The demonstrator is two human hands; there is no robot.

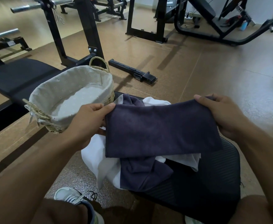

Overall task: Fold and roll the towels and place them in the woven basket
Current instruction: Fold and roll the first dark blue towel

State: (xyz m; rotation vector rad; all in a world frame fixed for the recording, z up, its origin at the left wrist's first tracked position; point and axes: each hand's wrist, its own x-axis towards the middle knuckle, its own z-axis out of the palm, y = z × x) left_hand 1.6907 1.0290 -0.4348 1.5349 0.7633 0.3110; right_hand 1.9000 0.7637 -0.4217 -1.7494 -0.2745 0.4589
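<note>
Nearest you, on the black padded bench (213,183), lies a loose heap: a white towel (100,159) and a second dark towel (142,173), both unfolded. Above that heap you hold a dark purple towel (161,130) stretched flat, its long axis running side to side. Your left hand (90,122) pinches its left end; your right hand (224,115) pinches the right end. Beyond your left hand, at the bench's far-left corner, sits the woven basket (68,94), cloth-lined, with no towels inside. The basket is nearer your left hand, so the finished roll likely travels forward-left.
</note>
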